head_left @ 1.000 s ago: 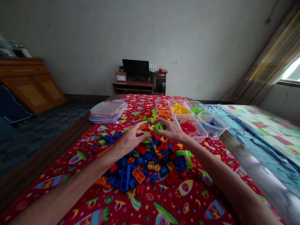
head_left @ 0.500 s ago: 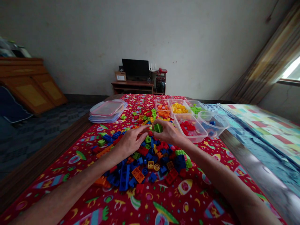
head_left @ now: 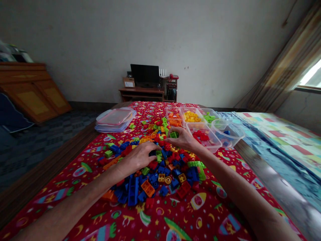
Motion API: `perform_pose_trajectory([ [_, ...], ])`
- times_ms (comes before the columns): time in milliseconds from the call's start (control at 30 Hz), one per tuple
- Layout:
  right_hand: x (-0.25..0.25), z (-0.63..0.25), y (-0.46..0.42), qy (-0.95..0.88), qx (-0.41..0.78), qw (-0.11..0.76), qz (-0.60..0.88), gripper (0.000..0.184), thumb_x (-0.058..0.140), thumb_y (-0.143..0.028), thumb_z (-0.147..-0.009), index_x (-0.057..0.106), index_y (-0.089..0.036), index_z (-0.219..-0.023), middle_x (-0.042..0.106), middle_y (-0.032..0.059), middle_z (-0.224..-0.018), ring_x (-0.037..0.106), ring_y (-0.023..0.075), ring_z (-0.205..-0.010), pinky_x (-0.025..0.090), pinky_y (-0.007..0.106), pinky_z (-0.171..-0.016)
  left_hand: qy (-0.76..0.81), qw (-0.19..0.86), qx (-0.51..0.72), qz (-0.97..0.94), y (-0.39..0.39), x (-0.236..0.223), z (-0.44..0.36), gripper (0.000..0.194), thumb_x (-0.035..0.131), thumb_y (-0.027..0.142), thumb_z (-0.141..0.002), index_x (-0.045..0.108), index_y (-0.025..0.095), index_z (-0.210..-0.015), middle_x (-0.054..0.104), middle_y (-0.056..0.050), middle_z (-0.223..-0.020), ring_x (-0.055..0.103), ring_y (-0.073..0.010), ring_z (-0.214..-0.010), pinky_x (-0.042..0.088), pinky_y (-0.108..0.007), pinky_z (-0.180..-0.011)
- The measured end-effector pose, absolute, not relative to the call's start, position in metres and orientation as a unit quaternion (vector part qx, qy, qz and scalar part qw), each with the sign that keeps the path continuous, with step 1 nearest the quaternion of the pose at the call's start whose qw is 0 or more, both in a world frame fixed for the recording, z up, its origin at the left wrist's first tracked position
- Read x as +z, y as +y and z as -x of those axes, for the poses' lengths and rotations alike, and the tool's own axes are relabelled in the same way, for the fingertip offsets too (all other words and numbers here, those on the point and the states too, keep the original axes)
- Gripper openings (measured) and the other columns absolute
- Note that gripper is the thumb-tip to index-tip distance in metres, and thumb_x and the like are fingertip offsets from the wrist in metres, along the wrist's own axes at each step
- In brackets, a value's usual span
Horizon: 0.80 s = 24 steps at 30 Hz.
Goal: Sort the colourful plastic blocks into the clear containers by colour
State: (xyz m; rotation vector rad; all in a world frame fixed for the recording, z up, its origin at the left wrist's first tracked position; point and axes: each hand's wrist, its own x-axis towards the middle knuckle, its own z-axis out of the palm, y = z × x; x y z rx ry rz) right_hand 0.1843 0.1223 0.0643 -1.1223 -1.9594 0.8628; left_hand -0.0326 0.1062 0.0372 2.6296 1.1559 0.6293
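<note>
A heap of mixed plastic bricks (head_left: 160, 167), blue, red, green, orange and yellow, lies on the red patterned tablecloth (head_left: 195, 214). My right hand (head_left: 184, 139) is closed on a green brick (head_left: 173, 135) held just above the far side of the heap. My left hand (head_left: 139, 156) rests palm down on the heap's left part, fingers curled over the bricks; what they grip, if anything, is hidden. Beyond the right hand stand clear tubs: red bricks (head_left: 203, 135), yellow bricks (head_left: 191, 116), green bricks (head_left: 210, 117), orange bricks (head_left: 175, 117) and a round tub (head_left: 227, 132) with blue ones.
Stacked clear lids (head_left: 115, 118) lie at the far left of the table. The wooden table edge (head_left: 273, 185) runs along the right, beside a patterned bed cover (head_left: 283, 137). A desk with a monitor (head_left: 145, 74) stands against the far wall; a wooden cabinet (head_left: 32, 90) stands left.
My right hand picked a green brick out of the heap and shifted it right, toward the tubs. My left hand dropped lower onto the heap.
</note>
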Motion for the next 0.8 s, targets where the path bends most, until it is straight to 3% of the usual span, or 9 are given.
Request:
perform_pose_trajectory([
  [100,0.066,-0.184,0.120,-0.749,0.361,0.354,0.428,0.013,0.063,-0.024,-0.073,0.060,-0.017,-0.083,0.051,-0.0066,-0.055,0.046,0.0062,-0.046,0.034,0.018,-0.044,0.398,0.117,0.254,-0.874,0.106,0.044,0.031,0.032,0.062,0.012,-0.071,0.070,0.020,-0.100,0.072,-0.006,-0.102,0.066,-0.0232,-0.097,0.050,-0.037,-0.093],
  [267,0.070,-0.183,0.117,-0.745,0.393,0.347,0.413,0.049,0.061,-0.013,-0.069,0.059,-0.020,-0.118,0.052,-0.0080,-0.059,0.046,0.0070,-0.049,0.037,0.018,-0.047,0.422,0.229,0.385,-0.788,0.107,0.051,0.030,0.050,0.060,0.024,-0.074,0.056,0.017,-0.124,0.071,-0.008,-0.102,0.068,-0.0219,-0.092,0.056,-0.036,-0.083],
  [333,0.072,-0.181,0.115,-0.744,0.413,0.325,0.412,0.054,0.062,-0.012,-0.069,0.058,-0.021,-0.122,0.054,-0.0075,-0.060,0.048,0.0076,-0.051,0.037,0.019,-0.047,0.416,0.269,0.424,-0.758,0.107,0.051,0.030,0.052,0.060,0.027,-0.074,0.053,0.016,-0.125,0.070,-0.009,-0.101,0.069,-0.0205,-0.087,0.057,-0.034,-0.078],
  [467,0.074,-0.172,0.105,-0.712,0.486,0.302,0.407,0.053,0.070,-0.019,-0.068,0.058,-0.018,-0.120,0.062,-0.0036,-0.068,0.057,0.0116,-0.063,0.044,0.022,-0.055,0.415,0.231,0.424,-0.771,0.102,0.051,0.028,0.035,0.056,0.023,-0.076,0.064,0.017,-0.109,0.070,-0.009,-0.105,0.068,-0.0215,-0.090,0.057,-0.036,-0.081],
  [633,0.073,-0.158,0.095,-0.653,0.553,0.354,0.376,0.056,0.081,-0.030,-0.058,0.059,-0.020,-0.109,0.064,-0.0022,-0.083,0.061,0.0145,-0.074,0.050,0.025,-0.059,0.413,0.135,0.434,-0.790,0.094,0.052,0.024,0.019,0.058,0.022,-0.077,0.068,0.019,-0.094,0.067,-0.007,-0.102,0.065,-0.0216,-0.095,0.057,-0.034,-0.081],
  [800,0.067,-0.154,0.097,-0.599,0.584,0.384,0.390,0.044,0.080,-0.034,-0.056,0.057,-0.019,-0.090,0.061,-0.0060,-0.067,0.060,0.0128,-0.063,0.050,0.024,-0.054,0.412,0.150,0.450,-0.778,0.089,0.049,0.018,0.038,0.061,0.026,-0.079,0.059,0.022,-0.117,0.063,-0.003,-0.094,0.066,-0.0165,-0.083,0.060,-0.029,-0.070],
])
